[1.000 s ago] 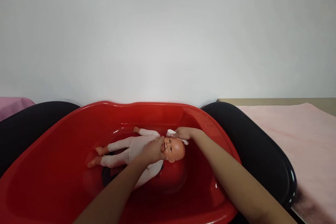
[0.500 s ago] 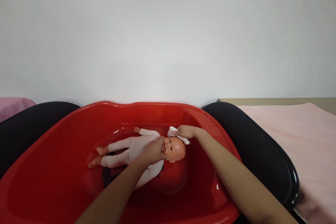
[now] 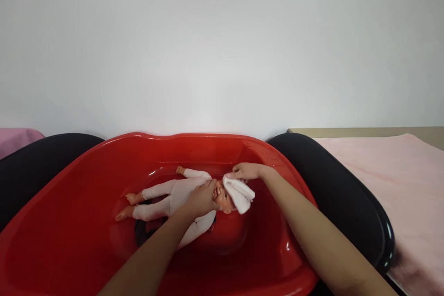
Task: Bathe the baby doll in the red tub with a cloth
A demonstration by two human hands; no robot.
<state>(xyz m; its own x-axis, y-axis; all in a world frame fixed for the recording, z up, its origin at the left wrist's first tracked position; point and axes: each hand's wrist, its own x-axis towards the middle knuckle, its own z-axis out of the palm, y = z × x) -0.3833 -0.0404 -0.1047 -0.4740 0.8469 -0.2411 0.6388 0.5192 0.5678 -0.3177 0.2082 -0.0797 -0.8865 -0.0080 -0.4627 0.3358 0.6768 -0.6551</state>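
A baby doll (image 3: pixel 173 196) in a pale pink suit lies on its back in a red plastic tub (image 3: pixel 79 222), head to the right. My left hand (image 3: pixel 200 200) rests on the doll's chest, fingers curled round under its chin. My right hand (image 3: pixel 247 171) pinches a small white cloth (image 3: pixel 238 193) at the doll's head. The cloth hangs over the top of the head and covers most of it; only the lower face shows.
Black rounded surfaces (image 3: pixel 343 194) flank the tub on both sides. A pale pink towel (image 3: pixel 395 180) covers a table at the right. A bit of pink fabric (image 3: pixel 15 138) shows at the far left. A white wall stands close behind.
My right hand has drawn the white cloth from behind the doll's head over its top, so the bare head is now covered. My left hand has stayed on the chest.
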